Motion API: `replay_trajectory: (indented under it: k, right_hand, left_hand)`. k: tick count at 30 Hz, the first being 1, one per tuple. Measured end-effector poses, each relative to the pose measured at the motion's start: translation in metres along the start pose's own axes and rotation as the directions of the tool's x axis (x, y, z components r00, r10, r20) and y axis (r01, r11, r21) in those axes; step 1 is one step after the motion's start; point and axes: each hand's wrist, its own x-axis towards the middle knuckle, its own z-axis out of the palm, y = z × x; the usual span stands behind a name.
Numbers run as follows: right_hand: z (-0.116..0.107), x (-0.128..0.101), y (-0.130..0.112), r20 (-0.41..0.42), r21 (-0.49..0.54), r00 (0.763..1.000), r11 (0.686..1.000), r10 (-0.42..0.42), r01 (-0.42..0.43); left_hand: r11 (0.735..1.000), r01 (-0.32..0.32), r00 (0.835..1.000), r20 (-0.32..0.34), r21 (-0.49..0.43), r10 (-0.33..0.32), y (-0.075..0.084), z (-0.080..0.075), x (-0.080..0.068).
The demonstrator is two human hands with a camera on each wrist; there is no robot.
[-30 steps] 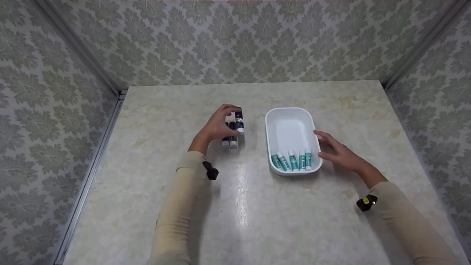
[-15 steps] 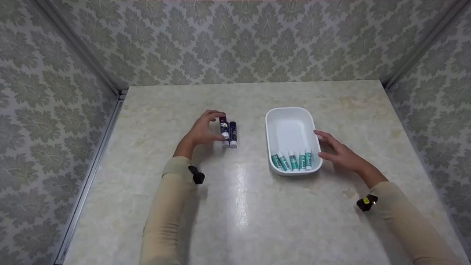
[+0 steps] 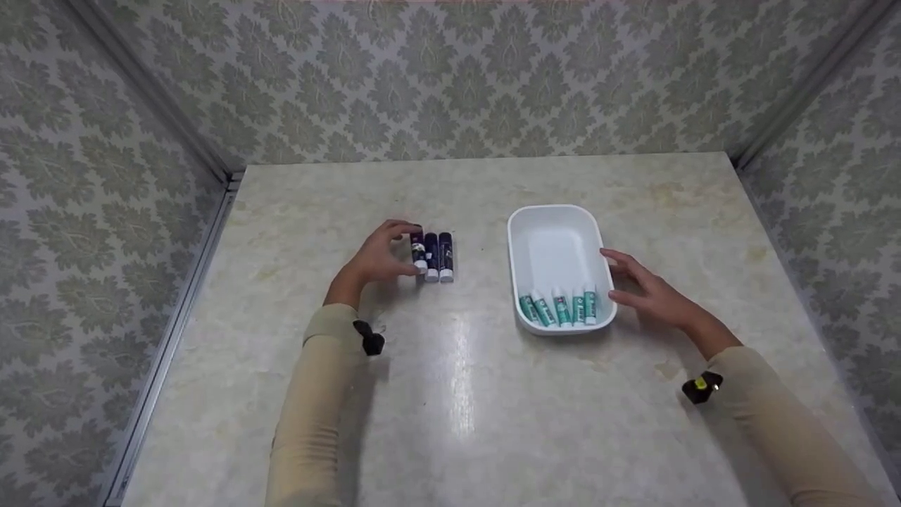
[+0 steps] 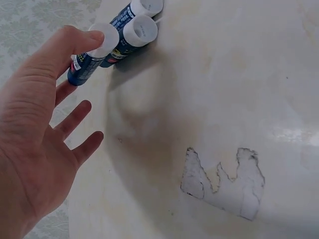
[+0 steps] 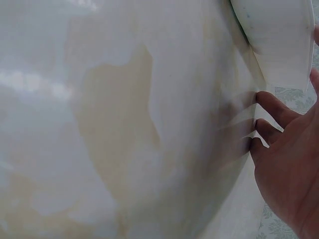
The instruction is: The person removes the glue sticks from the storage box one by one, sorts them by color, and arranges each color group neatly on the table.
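Note:
My left hand [image 3: 376,257] pinches a dark blue glue stick [image 3: 419,250] with a white end between thumb and forefinger. Two matching glue sticks, a middle one [image 3: 431,257] and a right one [image 3: 446,257], lie side by side just to its right. In the left wrist view the thumb presses the white end of the held glue stick [image 4: 85,64]; the other fingers are spread. My right hand [image 3: 651,292] touches the right side of a white plastic tray [image 3: 556,246] with its fingertips and thumb. Several green glue sticks [image 3: 562,310] lie in the tray's near end.
The marbled table [image 3: 422,422] carries the tray and sticks. Patterned panels [image 3: 464,84] rise behind it and at both sides. A dark-outlined pale patch [image 4: 224,186] shows on the tabletop in the left wrist view.
My left hand has moved left and slightly nearer with its glue stick, from the right of the two lying sticks, over them, to their left side. The right hand and tray have stayed put.

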Motion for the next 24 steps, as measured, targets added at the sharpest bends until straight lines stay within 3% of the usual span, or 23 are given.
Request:
replay_trajectory:
  k: [5,8,11,13,15,17,19,21,24]
  right_hand:
    - [-0.001,-0.001,0.001,0.007,0.007,1.000,1.000,-0.011,0.011]
    - [-0.002,-0.001,0.002,0.008,0.008,1.000,1.000,-0.007,0.007]
    - [-0.003,-0.001,0.002,0.013,0.002,1.000,1.000,-0.012,0.012]
    - [-0.003,-0.001,0.002,0.016,0.002,1.000,1.000,-0.011,0.011]
    - [-0.003,-0.001,0.002,0.020,0.007,1.000,1.000,-0.013,0.013]
    - [-0.003,-0.001,0.002,0.023,0.013,1.000,1.000,-0.012,0.012]
    - [-0.004,-0.001,0.002,0.021,0.018,1.000,1.000,-0.012,0.012]
    - [-0.004,-0.001,0.002,0.017,0.018,1.000,1.000,-0.014,0.014]
    - [-0.003,-0.001,0.002,0.012,0.013,1.000,1.000,-0.013,0.013]
  left_hand:
    - [1.000,-0.012,1.000,0.017,-0.008,0.012,-0.008,0.003,0.000]
    - [0.997,-0.077,0.997,0.006,-0.015,0.078,-0.026,0.007,0.008]
    - [0.995,-0.095,0.995,0.012,0.006,0.095,-0.036,0.010,0.013]
    - [0.998,-0.060,0.998,0.033,0.020,0.059,-0.031,0.009,0.010]
    - [0.999,-0.041,0.999,0.033,0.033,0.040,-0.044,0.014,0.019]
    - [0.998,-0.054,0.998,0.023,0.025,0.054,-0.067,0.020,0.032]
    - [0.998,-0.066,0.998,0.023,0.023,0.065,-0.078,0.022,0.040]
    - [0.997,-0.081,0.996,0.032,0.020,0.080,-0.074,0.020,0.037]
    - [0.997,-0.067,0.997,0.030,0.028,0.066,-0.046,0.014,0.018]
